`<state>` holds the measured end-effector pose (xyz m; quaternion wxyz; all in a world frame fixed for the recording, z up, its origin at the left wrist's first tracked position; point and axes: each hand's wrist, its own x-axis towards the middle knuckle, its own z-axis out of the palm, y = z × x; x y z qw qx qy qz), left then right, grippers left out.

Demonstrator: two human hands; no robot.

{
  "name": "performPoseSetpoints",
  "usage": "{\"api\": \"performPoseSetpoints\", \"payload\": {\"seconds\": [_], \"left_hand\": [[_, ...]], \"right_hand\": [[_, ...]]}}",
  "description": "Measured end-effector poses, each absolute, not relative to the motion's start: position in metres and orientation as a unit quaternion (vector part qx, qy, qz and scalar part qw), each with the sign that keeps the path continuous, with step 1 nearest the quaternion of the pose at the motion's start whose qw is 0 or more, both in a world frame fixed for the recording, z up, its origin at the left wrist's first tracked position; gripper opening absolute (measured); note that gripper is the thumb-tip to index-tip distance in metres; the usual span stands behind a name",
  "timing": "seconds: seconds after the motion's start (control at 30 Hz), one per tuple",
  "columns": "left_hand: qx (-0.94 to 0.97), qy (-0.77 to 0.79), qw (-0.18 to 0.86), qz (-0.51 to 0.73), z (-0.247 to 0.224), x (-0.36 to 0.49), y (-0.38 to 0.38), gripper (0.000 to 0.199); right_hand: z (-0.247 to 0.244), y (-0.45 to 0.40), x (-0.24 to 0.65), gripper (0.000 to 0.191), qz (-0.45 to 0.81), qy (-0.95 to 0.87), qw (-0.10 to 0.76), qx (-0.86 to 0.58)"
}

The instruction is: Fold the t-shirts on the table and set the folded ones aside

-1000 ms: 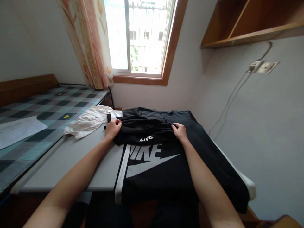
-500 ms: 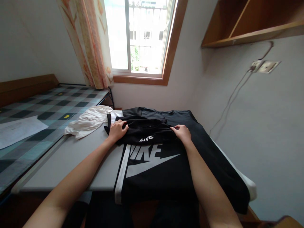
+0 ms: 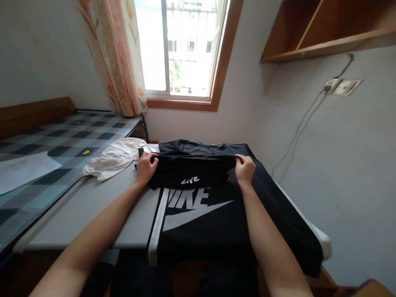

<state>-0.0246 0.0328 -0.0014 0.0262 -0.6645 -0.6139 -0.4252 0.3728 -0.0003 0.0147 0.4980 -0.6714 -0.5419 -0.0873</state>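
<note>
A black T-shirt (image 3: 198, 169) with small white lettering lies in a narrow folded strip, its far edge pulled straight between my two hands. My left hand (image 3: 147, 167) pinches that edge at the left end. At the right end my right hand (image 3: 245, 168) grips it, thumb and fingers closed. Under the strip is a larger black shirt (image 3: 204, 239) with a grey NIKE print and a white side stripe. It spreads over the right part of the table and hangs over the front edge.
A crumpled white cloth (image 3: 114, 156) lies at the table's (image 3: 80, 218) left rear. Left of it stands a bed with a checked mattress (image 3: 102, 132) and a paper sheet (image 3: 27, 169). A wall shelf (image 3: 309, 49) and a socket with a cable (image 3: 332, 86) are on the right.
My hands have moved apart, the right one farther right. The T-shirt's upper edge, loose with its neckline showing before, is now drawn taut, and the neckline is hidden.
</note>
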Motion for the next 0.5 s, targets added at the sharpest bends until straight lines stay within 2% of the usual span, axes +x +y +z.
{"api": "performPoseSetpoints", "payload": {"seconds": [0.1,0.2,0.33,0.4,0.5], "left_hand": [[-0.669,-0.596,0.034,-0.442,-0.003,-0.025,0.034,0.029],[-0.685,-0.594,0.044,-0.42,-0.005,-0.025,0.034,0.027],[-0.713,-0.579,0.111,-0.379,-0.001,-0.025,0.03,0.025],[-0.724,-0.576,0.126,-0.359,0.003,-0.023,0.026,0.026],[-0.708,-0.604,0.102,-0.35,0.008,-0.019,0.02,0.03]], "right_hand": [[0.012,0.0,0.374,0.028,-0.091,-0.541,0.482,-0.683],[0.012,-0.003,0.372,0.028,-0.059,-0.531,0.418,-0.735],[0.016,-0.006,0.369,0.03,0.0,-0.494,0.357,-0.793],[0.017,-0.006,0.368,0.03,0.016,-0.483,0.375,-0.791],[0.017,-0.003,0.366,0.03,0.082,-0.484,0.457,-0.742]]}}
